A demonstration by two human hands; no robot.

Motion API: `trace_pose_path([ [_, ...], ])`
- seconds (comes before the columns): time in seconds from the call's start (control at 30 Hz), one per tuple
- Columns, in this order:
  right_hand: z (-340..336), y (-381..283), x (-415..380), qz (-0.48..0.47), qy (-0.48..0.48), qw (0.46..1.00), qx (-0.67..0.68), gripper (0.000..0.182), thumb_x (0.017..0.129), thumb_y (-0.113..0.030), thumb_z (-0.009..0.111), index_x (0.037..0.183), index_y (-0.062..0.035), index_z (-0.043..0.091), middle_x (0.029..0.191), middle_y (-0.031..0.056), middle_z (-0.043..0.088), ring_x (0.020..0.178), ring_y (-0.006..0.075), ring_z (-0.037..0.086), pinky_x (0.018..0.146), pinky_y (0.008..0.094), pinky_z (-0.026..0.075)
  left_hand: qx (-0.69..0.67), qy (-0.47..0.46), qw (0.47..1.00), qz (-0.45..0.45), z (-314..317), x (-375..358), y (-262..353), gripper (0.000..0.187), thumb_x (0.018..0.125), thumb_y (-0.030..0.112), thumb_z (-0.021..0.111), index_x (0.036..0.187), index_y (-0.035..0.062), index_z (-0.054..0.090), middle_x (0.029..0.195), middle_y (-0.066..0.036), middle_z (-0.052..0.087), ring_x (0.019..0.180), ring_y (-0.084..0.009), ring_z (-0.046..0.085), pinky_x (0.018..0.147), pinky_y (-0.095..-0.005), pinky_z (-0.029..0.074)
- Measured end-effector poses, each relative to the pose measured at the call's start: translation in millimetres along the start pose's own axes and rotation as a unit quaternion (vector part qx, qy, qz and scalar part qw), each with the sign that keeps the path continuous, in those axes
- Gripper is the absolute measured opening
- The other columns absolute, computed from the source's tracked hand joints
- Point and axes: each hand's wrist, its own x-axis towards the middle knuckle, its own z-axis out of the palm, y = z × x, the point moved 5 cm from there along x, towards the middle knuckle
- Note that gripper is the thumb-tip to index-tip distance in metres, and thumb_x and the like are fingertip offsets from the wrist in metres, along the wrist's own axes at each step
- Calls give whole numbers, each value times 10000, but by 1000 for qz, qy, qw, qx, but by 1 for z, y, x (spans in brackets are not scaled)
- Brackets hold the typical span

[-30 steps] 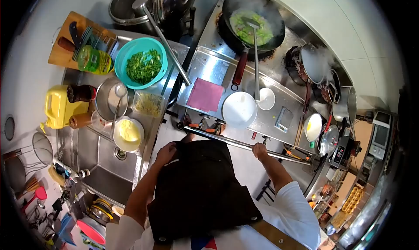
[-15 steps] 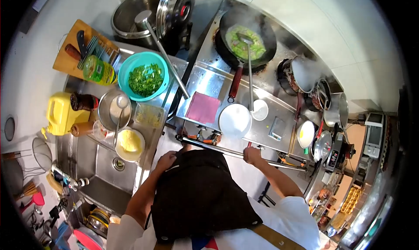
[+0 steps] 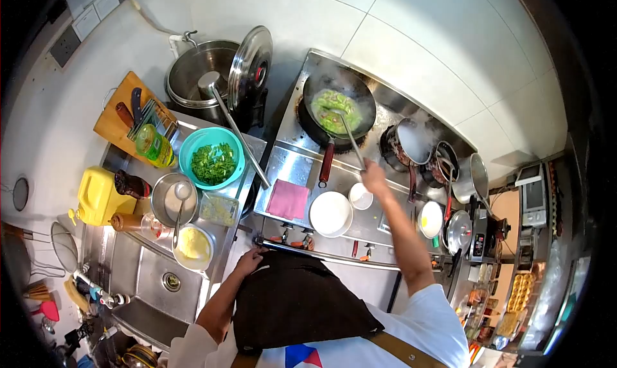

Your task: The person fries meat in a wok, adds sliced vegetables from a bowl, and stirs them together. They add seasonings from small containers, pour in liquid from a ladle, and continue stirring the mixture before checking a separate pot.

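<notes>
My right hand is closed around the upper end of a long metal ladle. The ladle's bowl sits among green vegetables in a steaming black wok, whose dark red handle points toward me. Just below my right hand stand a small white bowl and a larger white bowl. Down at the apron's left edge is my left hand, empty, its fingers loosely stretched out near the stove's front rail.
A steaming pot and other pans stand right of the wok. Left, a turquoise basin of chopped greens, a steel bowl with a ladle and a bowl of yellow liquid line the counter by the sink. A folded pink cloth lies on the stove front.
My right hand has left the stove's front rail, reached forward and taken hold of the ladle's handle. The ladle has tilted in the wok. My left hand stays beside the apron.
</notes>
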Motion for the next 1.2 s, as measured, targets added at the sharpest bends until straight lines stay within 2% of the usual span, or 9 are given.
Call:
trace_pose_path([
  [0.2, -130, -31, -48, -22, -146, 985, -93, 316, 773, -73, 539, 1070, 7, 610, 947, 292, 606, 944, 397, 595, 832, 437, 459, -38, -7, 997, -61, 12, -1, -46, 415, 827, 235, 618, 1177, 21, 556, 1085, -180, 624, 1000, -277, 608, 861, -350, 466],
  [0.37, -64, 0, 3, -20, -112, 990, -82, 281, 772, -108, 564, 1018, 12, 628, 912, 279, 615, 903, 418, 592, 815, 448, 463, -38, -7, 998, -50, 23, 15, -59, 419, 831, 247, 614, 1188, 37, 553, 1073, -173, 626, 982, -272, 611, 851, -344, 470],
  [0.43, -59, -4, 20, -30, -16, 999, -18, 322, 803, -138, 569, 1086, 14, 597, 915, 306, 596, 928, 417, 587, 827, 438, 451, -37, 3, 998, -42, 22, 17, -49, 421, 831, 249, 612, 1193, 43, 551, 1063, -168, 630, 969, -268, 613, 843, -343, 472],
  [0.57, -62, 3, 39, -22, 5, 1000, 13, 351, 803, -122, 573, 1130, 6, 579, 921, 298, 599, 902, 419, 593, 800, 443, 467, -69, 28, 995, -62, 23, 11, -21, 433, 826, 263, 624, 1191, 44, 548, 1026, -160, 642, 941, -252, 623, 823, -341, 477],
  [0.67, -38, 20, 71, -52, 36, 996, -62, 286, 787, -101, 566, 1047, 19, 576, 843, 276, 612, 822, 424, 603, 726, 473, 482, -52, 14, 998, -21, 30, 13, 3, 426, 825, 264, 626, 1180, 39, 557, 1006, -157, 650, 941, -252, 626, 824, -334, 478],
  [0.8, -50, 29, 61, -84, -11, 996, -38, 224, 766, -100, 555, 956, 16, 584, 832, 268, 619, 833, 417, 608, 761, 475, 480, -5, 32, 998, 53, 27, 15, 49, 378, 846, 242, 601, 1149, 19, 570, 971, -141, 656, 909, -232, 628, 810, -319, 477],
  [0.87, -79, 36, 47, -104, -12, 994, -40, 216, 760, -91, 551, 945, 14, 586, 818, 265, 619, 823, 416, 608, 758, 473, 479, -84, 39, 994, 49, 20, 6, 82, 353, 863, 220, 577, 1144, 7, 567, 974, -139, 656, 903, -227, 628, 812, -317, 474],
  [1.03, -74, 44, 30, -141, -50, 982, -119, 220, 765, -89, 549, 954, 12, 598, 805, 257, 621, 808, 414, 607, 746, 482, 475, -97, 88, 988, 85, 27, 33, 75, 332, 873, 209, 563, 1138, 8, 569, 977, -131, 657, 910, -219, 624, 818, -314, 468],
  [1.2, -72, 46, 37, -126, -16, 992, -14, 328, 773, -96, 540, 1079, 16, 575, 866, 279, 608, 830, 431, 594, 765, 499, 463, -54, 91, 992, 68, 19, 5, 125, 325, 885, 215, 566, 1123, -6, 563, 948, -116, 663, 870, -202, 627, 791, -310, 477],
])
